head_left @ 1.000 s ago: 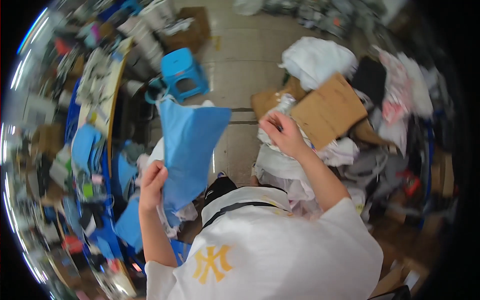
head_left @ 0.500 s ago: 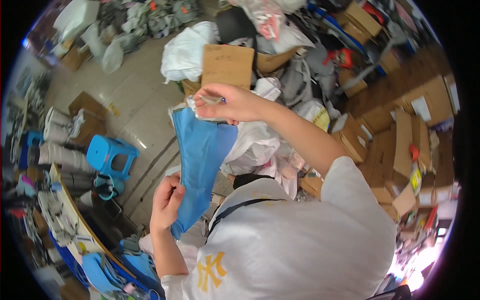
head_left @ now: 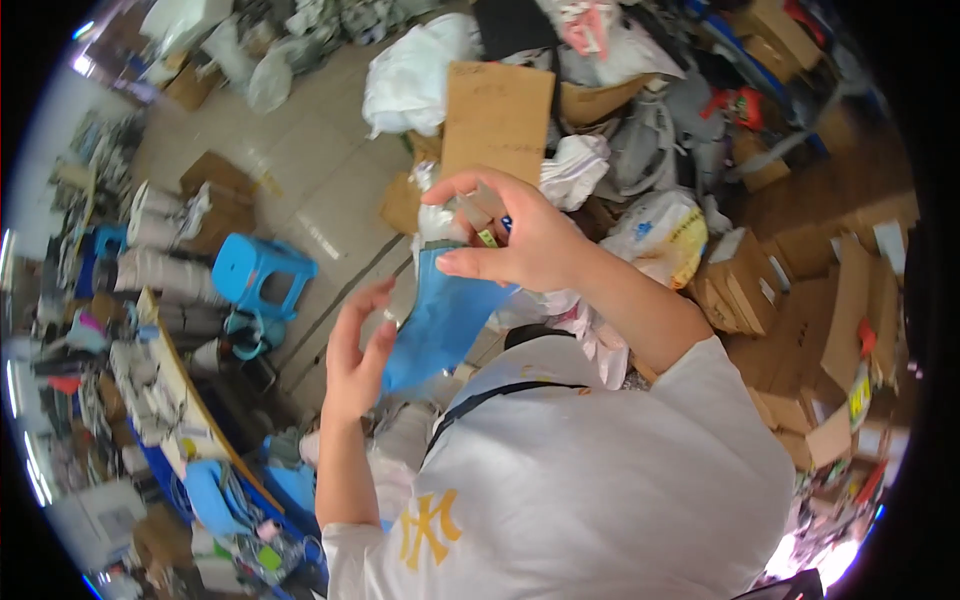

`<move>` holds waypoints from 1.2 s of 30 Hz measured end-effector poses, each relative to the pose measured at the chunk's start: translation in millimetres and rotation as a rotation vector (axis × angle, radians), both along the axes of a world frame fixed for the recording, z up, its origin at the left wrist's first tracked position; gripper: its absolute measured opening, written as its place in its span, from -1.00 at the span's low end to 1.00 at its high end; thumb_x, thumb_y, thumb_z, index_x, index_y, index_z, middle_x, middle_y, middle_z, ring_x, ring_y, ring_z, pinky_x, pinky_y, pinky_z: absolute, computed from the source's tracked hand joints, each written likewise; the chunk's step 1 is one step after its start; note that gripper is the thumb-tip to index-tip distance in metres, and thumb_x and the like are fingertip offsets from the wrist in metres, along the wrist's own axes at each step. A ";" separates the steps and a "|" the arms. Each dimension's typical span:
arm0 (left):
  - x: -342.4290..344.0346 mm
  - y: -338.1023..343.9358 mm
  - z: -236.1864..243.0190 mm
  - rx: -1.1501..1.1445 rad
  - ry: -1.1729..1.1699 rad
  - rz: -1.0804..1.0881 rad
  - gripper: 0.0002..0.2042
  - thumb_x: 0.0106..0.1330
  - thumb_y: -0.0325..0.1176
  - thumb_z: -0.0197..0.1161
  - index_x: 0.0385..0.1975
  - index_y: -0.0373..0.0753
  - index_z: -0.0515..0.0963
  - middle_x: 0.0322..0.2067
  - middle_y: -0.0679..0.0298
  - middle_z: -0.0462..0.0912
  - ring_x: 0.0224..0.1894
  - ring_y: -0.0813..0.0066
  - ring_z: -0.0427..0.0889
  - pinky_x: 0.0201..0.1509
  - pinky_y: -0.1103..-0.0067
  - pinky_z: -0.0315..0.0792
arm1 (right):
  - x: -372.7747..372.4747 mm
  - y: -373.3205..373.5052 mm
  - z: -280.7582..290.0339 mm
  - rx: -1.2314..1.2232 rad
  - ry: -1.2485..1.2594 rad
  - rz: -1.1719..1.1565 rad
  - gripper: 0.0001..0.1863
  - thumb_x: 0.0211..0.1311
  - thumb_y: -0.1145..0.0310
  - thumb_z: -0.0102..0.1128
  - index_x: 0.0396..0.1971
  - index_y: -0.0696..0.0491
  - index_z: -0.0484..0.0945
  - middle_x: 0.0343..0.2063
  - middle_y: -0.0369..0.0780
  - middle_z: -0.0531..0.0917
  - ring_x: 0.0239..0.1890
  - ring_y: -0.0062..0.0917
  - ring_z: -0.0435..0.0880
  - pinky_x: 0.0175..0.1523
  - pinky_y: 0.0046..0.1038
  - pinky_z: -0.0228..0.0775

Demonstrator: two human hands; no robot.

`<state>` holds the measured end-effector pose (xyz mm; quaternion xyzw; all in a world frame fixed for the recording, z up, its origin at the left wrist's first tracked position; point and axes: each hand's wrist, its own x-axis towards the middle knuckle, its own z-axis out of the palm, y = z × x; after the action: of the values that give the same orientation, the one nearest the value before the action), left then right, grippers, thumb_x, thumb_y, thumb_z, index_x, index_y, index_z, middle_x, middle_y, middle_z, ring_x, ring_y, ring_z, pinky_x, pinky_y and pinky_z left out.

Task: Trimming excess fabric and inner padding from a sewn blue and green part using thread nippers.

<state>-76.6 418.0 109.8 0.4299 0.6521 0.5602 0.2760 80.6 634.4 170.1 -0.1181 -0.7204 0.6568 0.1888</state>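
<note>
A blue fabric piece [head_left: 440,325] with a darker strip along its top edge hangs in front of my body. My right hand [head_left: 535,235] grips its upper end, thumb on the cloth and index finger arched above. Whitish, translucent material shows beneath that finger. Within the curled fingers sits a small object [head_left: 506,224] with blue and yellow-green parts; its kind is unclear. My left hand [head_left: 355,355] is beside the fabric's left edge, thumb and fingers apart. Whether its fingertips touch the cloth cannot be made out.
A brown cardboard sheet [head_left: 497,115] stands beyond my hands, amid plastic bags and fabric heaps. On the left are a blue stool [head_left: 262,272] and a curved-looking workbench edge [head_left: 205,400]. Cardboard boxes [head_left: 735,285] crowd the right side.
My left hand has gone from closed on the fabric's side edge to fingers apart. The right hand has turned, bringing its thumb onto the cloth's upper end. The view has shifted slightly.
</note>
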 end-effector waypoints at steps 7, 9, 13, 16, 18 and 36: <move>35.6 51.3 36.6 0.130 0.124 0.194 -0.87 0.47 -0.44 0.14 -0.16 -0.38 0.53 -0.28 0.21 0.57 -0.28 0.48 0.50 -0.16 0.60 0.40 | -17.9 4.0 2.4 -0.135 0.070 0.101 -0.60 0.11 0.43 0.48 -0.19 0.00 0.38 -0.50 -0.46 0.41 -0.49 -0.83 0.34 -0.43 -0.67 0.19; 46.4 62.2 36.2 0.174 0.198 0.309 -0.89 0.46 -0.46 0.13 -0.19 -0.38 0.53 -0.29 0.20 0.57 -0.28 0.46 0.50 -0.16 0.59 0.40 | -23.6 14.3 -2.5 -0.016 0.124 0.115 -0.65 0.18 0.40 0.41 -0.32 0.03 0.30 -0.53 -0.46 0.26 -0.51 -0.81 0.26 -0.45 -0.63 0.19; 58.9 83.4 34.3 0.268 0.266 0.496 -0.86 0.54 -0.40 0.04 -0.19 -0.32 0.50 -0.29 0.45 0.47 -0.29 0.74 0.31 -0.18 0.75 0.22 | -29.5 33.3 -11.5 -0.114 0.180 0.087 -0.77 0.29 0.45 0.25 -0.28 0.08 0.32 -0.49 -0.43 0.37 -0.51 -0.79 0.30 -0.43 -0.63 0.23; 58.1 83.2 32.6 0.283 0.279 0.602 -0.85 0.56 -0.37 0.02 -0.16 -0.32 0.48 -0.31 0.47 0.48 -0.32 0.79 0.29 -0.23 0.77 0.22 | -19.9 58.9 2.9 -0.280 0.089 0.154 -0.78 0.32 0.42 0.21 -0.16 0.10 0.36 -0.42 -0.39 0.49 -0.51 -0.78 0.36 -0.41 -0.62 0.29; 59.2 86.9 34.7 0.280 0.288 0.634 -0.85 0.56 -0.37 0.03 -0.15 -0.32 0.47 -0.30 0.45 0.50 -0.30 0.79 0.31 -0.21 0.77 0.23 | -18.1 68.6 -2.0 -0.213 0.172 0.179 -0.83 0.35 0.42 0.18 -0.15 0.12 0.43 -0.39 -0.35 0.58 -0.49 -0.73 0.45 -0.40 -0.58 0.34; 79.9 91.5 75.2 0.196 0.322 0.610 -0.88 0.30 -0.52 0.21 -0.30 -0.38 0.41 -0.40 0.33 0.38 -0.37 0.65 0.28 -0.31 0.70 0.20 | -19.3 69.0 14.5 0.564 0.491 0.217 -0.87 0.18 0.43 0.29 -0.32 0.07 0.51 -0.57 -0.25 0.56 -0.54 -0.32 0.62 -0.51 -0.32 0.41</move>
<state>3.3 509.5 185.0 0.3224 0.7288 0.6018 -0.0526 61.3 703.4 184.6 0.1761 -0.8144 0.4579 0.3098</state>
